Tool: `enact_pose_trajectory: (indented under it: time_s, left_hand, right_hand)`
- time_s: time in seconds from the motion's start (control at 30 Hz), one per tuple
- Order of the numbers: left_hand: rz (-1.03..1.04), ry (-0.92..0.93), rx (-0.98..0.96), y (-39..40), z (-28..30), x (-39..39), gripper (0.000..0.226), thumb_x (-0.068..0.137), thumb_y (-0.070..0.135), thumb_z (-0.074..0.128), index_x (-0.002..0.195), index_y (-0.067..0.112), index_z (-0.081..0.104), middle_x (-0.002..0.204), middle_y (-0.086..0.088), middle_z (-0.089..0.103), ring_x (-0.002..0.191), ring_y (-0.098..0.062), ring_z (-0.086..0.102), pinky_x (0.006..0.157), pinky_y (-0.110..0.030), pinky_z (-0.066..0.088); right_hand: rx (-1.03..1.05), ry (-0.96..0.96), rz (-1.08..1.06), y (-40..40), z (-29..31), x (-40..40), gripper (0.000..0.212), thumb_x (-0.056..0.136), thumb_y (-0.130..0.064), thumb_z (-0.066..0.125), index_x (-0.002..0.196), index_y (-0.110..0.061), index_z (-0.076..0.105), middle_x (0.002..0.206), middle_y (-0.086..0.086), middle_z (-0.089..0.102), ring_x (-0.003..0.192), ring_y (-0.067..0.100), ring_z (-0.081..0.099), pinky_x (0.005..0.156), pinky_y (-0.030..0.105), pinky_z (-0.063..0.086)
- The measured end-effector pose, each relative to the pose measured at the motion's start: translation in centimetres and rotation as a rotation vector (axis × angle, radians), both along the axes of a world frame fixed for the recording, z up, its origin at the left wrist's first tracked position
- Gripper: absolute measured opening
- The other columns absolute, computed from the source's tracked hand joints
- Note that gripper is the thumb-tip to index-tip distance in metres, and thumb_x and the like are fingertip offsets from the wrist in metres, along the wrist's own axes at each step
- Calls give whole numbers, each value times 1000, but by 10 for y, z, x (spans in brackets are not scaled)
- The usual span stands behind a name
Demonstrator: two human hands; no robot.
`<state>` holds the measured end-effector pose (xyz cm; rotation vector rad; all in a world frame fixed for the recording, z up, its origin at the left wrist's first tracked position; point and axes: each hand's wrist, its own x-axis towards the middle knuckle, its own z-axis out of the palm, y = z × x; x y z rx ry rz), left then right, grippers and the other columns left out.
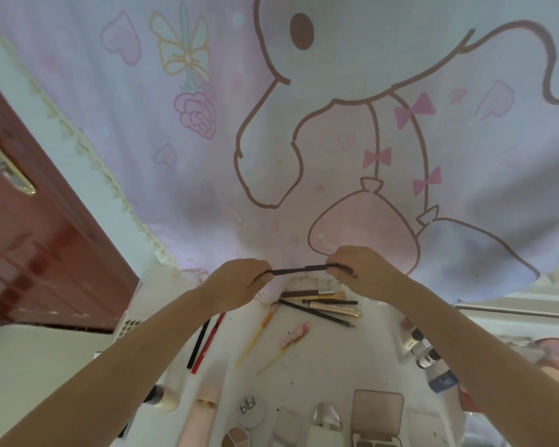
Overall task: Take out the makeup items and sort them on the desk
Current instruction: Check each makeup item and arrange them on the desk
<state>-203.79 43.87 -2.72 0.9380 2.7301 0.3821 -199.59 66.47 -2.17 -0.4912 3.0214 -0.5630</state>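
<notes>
Both hands hold one thin black makeup pencil level above the far end of the white desk. My left hand pinches its left end and my right hand pinches its right end. Below them lies a pile of pencils, brushes and a gold tube. A black pencil and a red pencil lie side by side to the left. Two yellow-handled brushes lie in the middle. Compacts, a round white jar and a pink tube line the near edge.
A pink curtain with a cartoon rabbit hangs right behind the desk. A dark red door stands at the left. Small bottles stand along the desk's right side under my right forearm. A white cylinder with a black cap lies at the near left.
</notes>
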Motion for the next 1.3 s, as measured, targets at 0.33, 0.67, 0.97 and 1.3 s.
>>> enact_pose_trajectory:
  time_s: [0.33,0.67,0.97,1.3]
  left_hand:
    - [262,-279,-297,-42,-80,10,32,100,24,32,117,6,53,109,-9,59,102,-24,56,80,-29,44]
    - [448,-422,-479,-45,-135,2,25,95,19,46,111,4,58,117,-10,59,109,-26,57,84,-30,47]
    - [433,-393,-541,-47,-156,1,22,93,4,44,109,7,58,81,0,49,102,-20,61,65,-21,38]
    - [458,-308,-479,-51,-157,10,25,95,17,45,115,8,55,119,-7,56,112,-24,53,83,-28,46]
  right_hand:
    - [251,-160,184,-82,-81,-52,28,94,-17,42,114,-10,61,113,11,53,113,25,43,82,33,41]
    - [449,-283,316,-138,-148,-91,25,82,9,44,100,0,60,99,14,44,104,29,50,59,27,32]
    - [448,-322,362,-150,-178,-102,27,89,3,40,111,-1,55,112,16,49,94,29,50,67,32,36]
    - [250,-335,276,-104,-165,-67,35,93,-20,44,126,-11,50,125,7,49,119,24,46,91,32,41]
